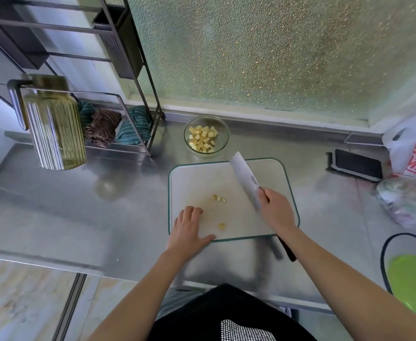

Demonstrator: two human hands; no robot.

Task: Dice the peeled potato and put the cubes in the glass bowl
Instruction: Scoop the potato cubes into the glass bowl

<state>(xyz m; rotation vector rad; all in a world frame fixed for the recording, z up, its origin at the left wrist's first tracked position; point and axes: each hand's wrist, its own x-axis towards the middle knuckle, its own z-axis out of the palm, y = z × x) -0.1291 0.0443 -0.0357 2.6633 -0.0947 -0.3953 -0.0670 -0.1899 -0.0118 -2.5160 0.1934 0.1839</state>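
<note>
A white cutting board with a green rim lies on the steel counter. A few small potato cubes sit near its middle, and one small piece lies nearer me. Behind the board stands the glass bowl holding several yellow potato cubes. My right hand grips the handle of a broad knife whose blade points away toward the bowl. My left hand rests on the board's left part, fingers curled at the tips, thumb stretched out; nothing is visibly in it.
A metal rack with rolled cloths stands at the back left, beside a ribbed glass jug. A black phone and plastic bags lie to the right. A green bowl sits at the right front. A frosted window is behind.
</note>
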